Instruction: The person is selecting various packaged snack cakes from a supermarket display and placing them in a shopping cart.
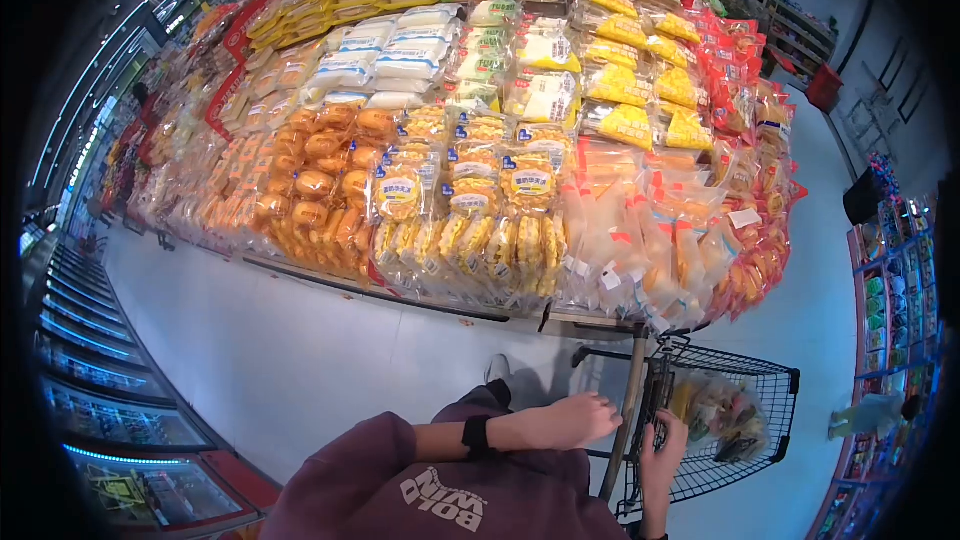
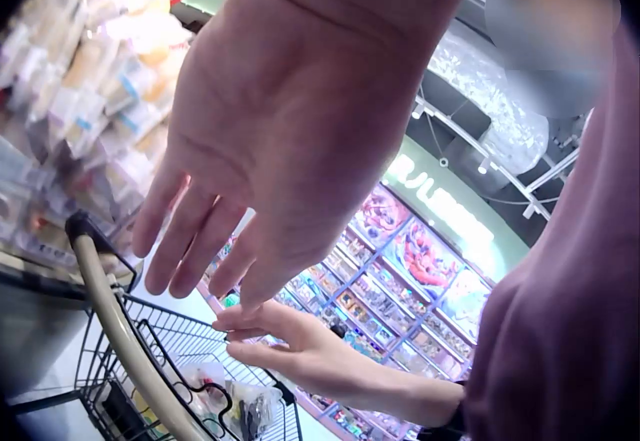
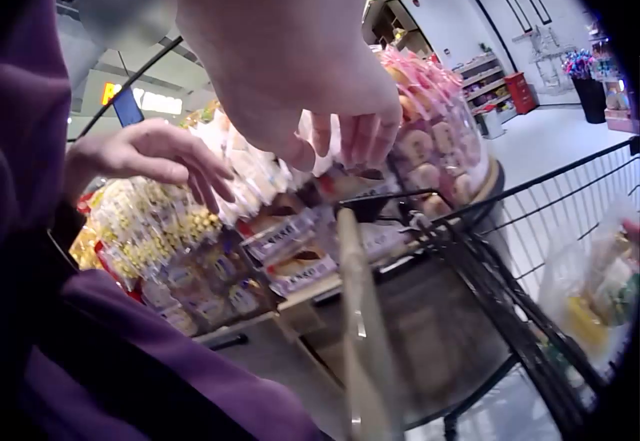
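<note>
My left hand [image 1: 572, 422] reaches across from the left, above and beside the handle bar [image 1: 630, 395] of a shopping cart, fingers relaxed and holding nothing. On the other side of the bar is my right hand [image 1: 662, 455], its thumb and fingers spread apart with nothing between them. In the left wrist view the left palm [image 2: 270, 131] fills the top, and the pale cart handle [image 2: 125, 346] passes below its fingertips. The wire shopping cart [image 1: 780, 380] carries clear plastic bags of goods [image 1: 722, 410]. The right wrist view shows both hands off the handle [image 3: 360, 331].
A wide display of packaged bread and cakes [image 1: 460, 190] stands ahead, its front edge near the cart. Freezer cases [image 1: 150, 490] line the left; stocked shelves [image 1: 890, 310] are at the right, where another person [image 1: 870, 415] stands. Pale floor [image 1: 300, 340] lies between.
</note>
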### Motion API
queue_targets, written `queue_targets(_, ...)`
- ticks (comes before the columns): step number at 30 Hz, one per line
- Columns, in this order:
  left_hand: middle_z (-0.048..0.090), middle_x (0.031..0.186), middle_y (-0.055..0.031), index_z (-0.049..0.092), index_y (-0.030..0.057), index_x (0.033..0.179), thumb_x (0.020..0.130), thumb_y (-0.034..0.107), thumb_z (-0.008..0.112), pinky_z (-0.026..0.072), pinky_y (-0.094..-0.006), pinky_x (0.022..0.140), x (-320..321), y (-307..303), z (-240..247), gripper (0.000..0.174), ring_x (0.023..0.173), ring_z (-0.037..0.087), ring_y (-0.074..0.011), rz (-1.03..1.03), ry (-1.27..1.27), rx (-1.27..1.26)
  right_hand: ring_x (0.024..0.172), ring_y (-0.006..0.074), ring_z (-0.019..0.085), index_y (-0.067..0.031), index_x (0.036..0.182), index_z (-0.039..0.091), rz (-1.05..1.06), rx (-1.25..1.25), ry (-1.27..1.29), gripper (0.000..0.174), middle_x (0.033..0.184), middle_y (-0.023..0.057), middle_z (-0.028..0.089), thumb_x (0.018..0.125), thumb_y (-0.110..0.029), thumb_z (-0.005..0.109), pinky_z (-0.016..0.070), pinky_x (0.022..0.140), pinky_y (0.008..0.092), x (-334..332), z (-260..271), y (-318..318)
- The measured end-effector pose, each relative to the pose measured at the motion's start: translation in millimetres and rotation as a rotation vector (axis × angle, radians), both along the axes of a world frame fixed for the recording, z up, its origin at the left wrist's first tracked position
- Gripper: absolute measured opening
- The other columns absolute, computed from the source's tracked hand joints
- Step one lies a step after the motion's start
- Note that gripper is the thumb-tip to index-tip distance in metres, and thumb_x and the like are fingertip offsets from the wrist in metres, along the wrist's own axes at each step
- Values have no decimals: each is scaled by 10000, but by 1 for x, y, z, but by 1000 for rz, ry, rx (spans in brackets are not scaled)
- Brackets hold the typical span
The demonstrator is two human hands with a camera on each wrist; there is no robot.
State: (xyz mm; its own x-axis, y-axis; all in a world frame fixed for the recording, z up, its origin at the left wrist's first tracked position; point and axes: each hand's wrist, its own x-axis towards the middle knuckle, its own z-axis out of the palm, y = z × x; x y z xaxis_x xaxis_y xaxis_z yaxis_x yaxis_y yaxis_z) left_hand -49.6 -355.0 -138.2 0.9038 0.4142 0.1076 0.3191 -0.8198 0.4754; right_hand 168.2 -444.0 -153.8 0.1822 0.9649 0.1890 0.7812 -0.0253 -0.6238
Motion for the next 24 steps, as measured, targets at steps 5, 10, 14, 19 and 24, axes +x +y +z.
queue_targets(5, 629, 952, -94, 624, 26, 938, 787, 142, 630, 464, -348, 877, 99, -8, -29, 190, 998, 598, -244, 55, 92, 39, 1026, 406, 573, 39, 1161, 555, 19, -376, 192, 307, 1117, 220, 605, 883, -71, 628, 466, 874, 471, 27, -51, -40)
queue_targets(10, 635, 952, -79, 653, 48, 917, 730, 136, 685, 403, -364, 984, 127, -23, -102, 209, 1042, 579, -240, 185, 242, 7, 876, 419, 597, 22, 1021, 587, 332, -227, 110, 171, 957, 224, 620, 890, -86, 607, 486, 756, 486, 19, -70, -40)
queue_targets(14, 641, 989, -101, 668, 49, 954, 717, 77, 680, 251, -439, 1190, 120, -26, -116, 239, 1163, 554, -249, 162, 157, -16, 770, 387, 670, 18, 968, 606, 396, -240, 292, 114, 816, 210, 661, 892, -67, 599, 538, 656, 431, 46, -75, -24)
queue_targets(19, 659, 1056, -101, 684, 37, 944, 748, 99, 669, 153, -519, 1224, 127, -20, -104, 206, 1292, 500, -270, 76, 312, -74, 798, 257, 734, 8, 1021, 676, 382, -470, 585, 153, 820, 173, 710, 905, -80, 627, 555, 735, 342, 77, -77, -14)
queue_targets(24, 638, 1171, -97, 671, 46, 1067, 844, 76, 597, 159, -542, 1215, 129, -23, -110, 236, 1361, 431, -278, 175, 247, -93, 817, 170, 720, 13, 1203, 602, 221, -643, 1215, 252, 1001, 116, 725, 982, -107, 587, 561, 703, 263, 116, -92, -17)
